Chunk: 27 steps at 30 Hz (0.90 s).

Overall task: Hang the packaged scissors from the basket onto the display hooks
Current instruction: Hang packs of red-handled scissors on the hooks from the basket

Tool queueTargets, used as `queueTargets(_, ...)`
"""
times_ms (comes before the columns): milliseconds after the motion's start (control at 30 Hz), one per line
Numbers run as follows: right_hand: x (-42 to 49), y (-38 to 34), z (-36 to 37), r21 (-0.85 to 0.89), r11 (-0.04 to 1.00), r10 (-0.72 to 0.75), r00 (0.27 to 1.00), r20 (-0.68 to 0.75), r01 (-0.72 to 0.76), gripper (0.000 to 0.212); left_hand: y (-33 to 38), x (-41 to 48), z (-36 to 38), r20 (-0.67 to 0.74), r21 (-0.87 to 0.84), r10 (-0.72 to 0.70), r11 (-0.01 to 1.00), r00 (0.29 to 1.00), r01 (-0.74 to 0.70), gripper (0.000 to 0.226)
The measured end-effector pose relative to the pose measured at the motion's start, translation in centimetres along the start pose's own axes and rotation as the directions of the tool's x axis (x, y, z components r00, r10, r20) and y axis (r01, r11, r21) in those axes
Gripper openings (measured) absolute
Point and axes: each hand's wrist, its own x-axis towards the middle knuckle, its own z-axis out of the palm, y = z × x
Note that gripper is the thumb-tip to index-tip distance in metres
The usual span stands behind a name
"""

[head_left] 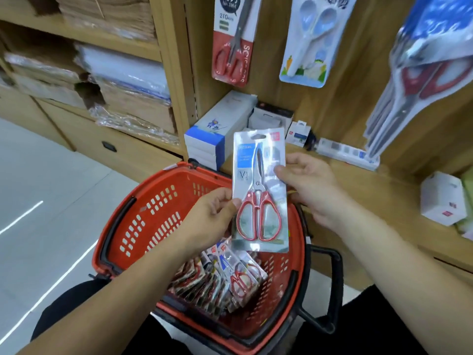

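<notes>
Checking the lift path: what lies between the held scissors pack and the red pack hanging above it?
Head view: above the held pack, stacked white boxes on the shelf, then bare panel.

Hanging packs (231, 47) crowd wall (345, 93); boxes (217, 129) line shelf (384, 193); basket (153, 201) far half free.

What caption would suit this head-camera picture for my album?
Left hand and right hand hold one pack of red-handled scissors above a red basket holding more packs.

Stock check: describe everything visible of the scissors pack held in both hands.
The silvery blister pack of red-handled scissors stands upright, blades up and closed, with a blue label upper left and a hang slot on top. The left hand pinches its left edge, the right hand its right edge, above the red plastic basket.
</notes>
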Motion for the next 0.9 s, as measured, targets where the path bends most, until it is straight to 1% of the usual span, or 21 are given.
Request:
queueTargets(67, -0.4, -3.1, -1.6, -0.042, 0.997, -0.065, 0.998, 0.006, 0.065, 0.006, 2.8, 0.5, 0.6, -0.018, 0.062, 0.074, 0.995, 0.997, -0.073, 0.044)
queueTargets(100, -0.5, -4.8, -2.5, -0.066, 0.992, -0.109, 0.994, 0.001, 0.109, 0.007, 4.7, 0.9, 0.9, -0.03, 0.069, 0.11, 0.992, 0.993, -0.108, 0.056)
queueTargets(133, -0.6, -6.5, -3.5, -0.086, 0.985, -0.151, 0.988, -0.017, 0.149, 0.01, 6.6, 1.4, 1.2, -0.047, 0.056, 0.15, 0.988, 0.988, -0.147, 0.063)
queueTargets(200, -0.6, -10.1, -5.2, -0.106, 0.967, -0.238, 0.97, -0.057, 0.231, 0.019, 11.1, 2.3, 2.0, -0.048, -0.019, 0.199, 0.98, 0.979, -0.2, 0.062)
queueTargets(233, -0.7, -11.9, -5.8, -0.114, 0.956, -0.279, 0.957, -0.076, 0.269, 0.027, 13.3, 2.8, 2.4, -0.02, -0.05, 0.209, 0.977, 0.978, -0.209, 0.059)
queueTargets(300, -1.0, -15.7, -7.0, -0.144, 0.938, -0.333, 0.935, -0.124, 0.315, 0.047, 17.8, 3.6, 3.3, 0.061, -0.06, 0.251, 0.967, 0.966, -0.248, 0.045)
queueTargets(333, -1.0, -17.4, -7.7, -0.142, 0.932, -0.353, 0.923, -0.153, 0.333, 0.048, 20.1, 3.9, 3.9, 0.099, -0.06, 0.28, 0.96, 0.955, -0.275, 0.037)
queueTargets(400, -1.4, -21.4, -9.4, -0.167, 0.914, -0.401, 0.891, -0.214, 0.371, 0.035, 24.4, 4.7, 4.9, 0.137, -0.073, 0.359, 0.933, 0.923, -0.352, 0.037)
queueTargets(433, -1.5, -23.3, -10.6, -0.187, 0.902, -0.427, 0.87, -0.248, 0.39, 0.033, 26.5, 5.2, 5.3, 0.14, -0.081, 0.394, 0.919, 0.908, -0.386, 0.039)
queueTargets(467, -1.6, -25.2, -11.8, -0.204, 0.89, -0.452, 0.849, -0.273, 0.408, 0.032, 28.5, 5.7, 5.7, 0.127, -0.096, 0.419, 0.907, 0.899, -0.41, 0.04)
queueTargets(533, -2.2, -28.9, -13.9, -0.188, 0.881, -0.472, 0.832, -0.292, 0.433, 0.022, 32.3, 6.8, 6.3, 0.08, -0.123, 0.461, 0.884, 0.884, -0.45, 0.047)
queueTargets(600, -3.1, -32.6, -15.8, -0.191, 0.86, -0.511, 0.804, -0.305, 0.474, 0.015, 36.1, 7.9, 6.9, 0.03, -0.085, 0.526, 0.849, 0.85, -0.522, 0.054)
queueTargets(667, -3.8, -36.0, -17.4, -0.248, 0.826, -0.562, 0.761, -0.323, 0.505, 0.016, 39.4, 8.9, 7.6, 0.03, -0.011, 0.598, 0.801, 0.801, -0.598, 0.058)
queueTargets(733, -4.5, -39.0, -19.1, -0.31, 0.785, -0.618, 0.71, -0.338, 0.536, 0.018, 42.3, 9.8, 8.3, 0.043, 0.025, 0.664, 0.746, 0.747, -0.665, 0.058)
queueTargets(800, -5.0, -41.4, -20.8, -0.33, 0.751, -0.66, 0.67, -0.341, 0.572, 0.016, 45.3, 10.6, 9.3, 0.051, 0.056, 0.711, 0.699, 0.701, -0.713, 0.061)
queueTargets(900, -5.3, -43.8, -22.9, -0.397, 0.706, -0.708, 0.591, -0.387, 0.587, 0.015, 49.2, 11.1, 10.9, 0.073, 0.117, 0.742, 0.657, 0.666, -0.745, 0.064)
